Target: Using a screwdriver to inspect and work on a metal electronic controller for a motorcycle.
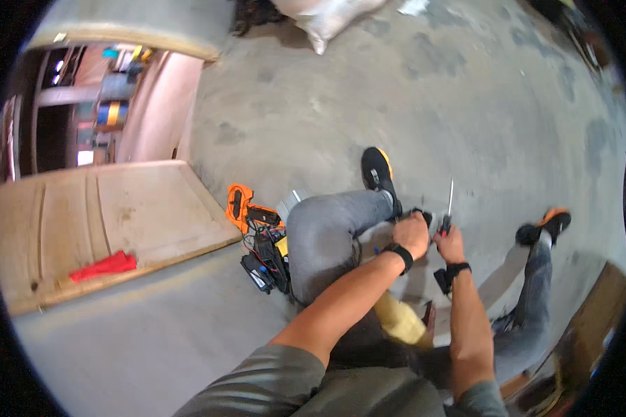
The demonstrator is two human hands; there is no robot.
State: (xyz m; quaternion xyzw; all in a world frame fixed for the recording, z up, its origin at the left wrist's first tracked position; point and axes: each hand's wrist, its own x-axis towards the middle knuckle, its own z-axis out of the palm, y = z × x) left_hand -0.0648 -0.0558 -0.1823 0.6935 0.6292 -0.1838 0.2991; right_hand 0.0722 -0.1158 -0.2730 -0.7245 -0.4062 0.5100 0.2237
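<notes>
My right hand (450, 244) is closed round the red-and-black handle of a screwdriver (451, 198), whose thin metal shaft points away from me. Just to its left, my left hand (412, 235) is closed on a small black object (421, 215), mostly covered by the fingers, so its kind cannot be made out. The screwdriver tip is apart from that object. Both hands are low between my spread legs, over the grey floor. Black bands sit on both wrists. A yellow piece of material (402, 321) lies below my forearms.
Beside my left knee are an orange-and-black tool part (238, 203), a tangle of black parts with wires (263, 256) and a silver ribbed piece (291, 204). A wooden panel (132, 208) with a red cloth (104, 266) lies left. A whitish sack (327, 17) stands far ahead.
</notes>
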